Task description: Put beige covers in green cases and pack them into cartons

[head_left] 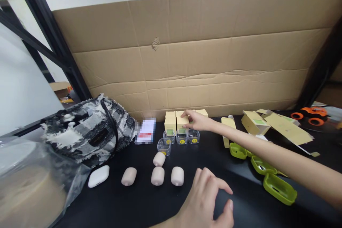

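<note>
My right hand point(197, 120) reaches in from the right, with thumb and fingers pinching a small pale yellow box point(182, 119). More yellow boxes point(170, 120) stand beside and behind it. In front of them are small clear plastic cups point(193, 137) with yellow stickers, and another clear cup point(164, 146) sits nearer. My left hand point(205, 197) is held over the near part of the black table, its thumb and index finger apart and nothing between them. Close to it lies a pale pink rounded case point(177, 176); several similar ones point(157, 176) are to its left.
Left are a white earbud case point(98, 176), a checked bag point(91, 131), a clear plastic bag point(34, 181) and a pixelated flat item point(145, 130). Right are green cases point(280, 188), opened cartons point(288, 130) and an orange toy car point(311, 114). A cardboard sheet point(200, 57) walls the back.
</note>
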The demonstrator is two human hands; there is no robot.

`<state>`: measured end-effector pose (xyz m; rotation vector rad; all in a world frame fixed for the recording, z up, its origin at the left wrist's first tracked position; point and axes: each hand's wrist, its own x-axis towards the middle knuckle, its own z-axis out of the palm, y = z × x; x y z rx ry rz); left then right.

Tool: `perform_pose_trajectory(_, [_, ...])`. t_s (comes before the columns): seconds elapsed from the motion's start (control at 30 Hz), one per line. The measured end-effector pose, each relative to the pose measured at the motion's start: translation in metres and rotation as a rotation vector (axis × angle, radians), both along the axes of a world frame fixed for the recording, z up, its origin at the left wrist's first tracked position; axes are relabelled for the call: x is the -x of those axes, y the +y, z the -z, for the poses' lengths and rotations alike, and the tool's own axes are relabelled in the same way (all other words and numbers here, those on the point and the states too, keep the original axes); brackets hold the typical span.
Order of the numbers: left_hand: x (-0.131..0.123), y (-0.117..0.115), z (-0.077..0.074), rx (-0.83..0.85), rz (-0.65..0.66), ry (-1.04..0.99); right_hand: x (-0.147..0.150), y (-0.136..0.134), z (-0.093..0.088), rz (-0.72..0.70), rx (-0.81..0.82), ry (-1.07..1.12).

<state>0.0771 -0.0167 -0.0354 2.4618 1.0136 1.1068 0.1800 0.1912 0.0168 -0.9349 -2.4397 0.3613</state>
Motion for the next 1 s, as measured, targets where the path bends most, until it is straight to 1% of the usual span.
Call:
perform_pose_trajectory(0.13, [0.0, -0.001, -0.005, 0.09, -0.017, 0.027, 0.005, 0.005, 0.005, 0.007, 0.018, -0.027])
perform_pose_trajectory(0.23, [0.0, -0.001, -0.008, 0.137, -0.029, 0.043, 0.009, 0.004, 0.006, 0.019, 0.018, -0.026])
perform_pose_trajectory(0.3, [0.0, -0.002, -0.009, 0.149, -0.038, 0.058, 0.009, 0.0, 0.005, 0.029, 0.014, -0.025])
perform_pose_trajectory(0.37, [-0.001, -0.002, -0.01, 0.152, -0.035, 0.078, 0.003, -0.006, -0.002, 0.041, 0.01, -0.021])
perform_pose_trajectory(0.47, [0.0, -0.001, -0.01, 0.144, 0.003, 0.101, -0.025, -0.017, -0.021, 0.066, 0.0, -0.019])
perform_pose_trajectory(0.57, [0.001, 0.0, -0.007, 0.106, 0.051, 0.101, -0.069, -0.03, -0.041, 0.092, -0.009, -0.049])
perform_pose_trajectory(0.63, [0.001, 0.001, -0.006, 0.068, 0.081, 0.096, -0.1, -0.036, -0.048, 0.117, -0.011, -0.087])
perform_pose_trajectory(0.7, [0.0, 0.002, -0.005, 0.04, 0.104, 0.088, -0.125, -0.038, -0.044, 0.166, -0.018, -0.124])
perform_pose_trajectory(0.8, [-0.002, 0.003, -0.006, 0.026, 0.115, 0.079, -0.148, -0.036, -0.026, 0.229, -0.032, -0.176])
perform_pose_trajectory(0.9, [-0.002, 0.004, -0.007, 0.028, 0.117, 0.09, -0.157, -0.035, -0.009, 0.222, -0.044, -0.212])
perform_pose_trajectory(0.93, [-0.002, 0.005, -0.008, 0.03, 0.119, 0.093, -0.159, -0.037, -0.007, 0.217, -0.051, -0.217])
perform_pose_trajectory(1.0, [-0.002, 0.005, -0.008, 0.03, 0.126, 0.09, -0.161, -0.043, -0.009, 0.223, -0.069, -0.219])
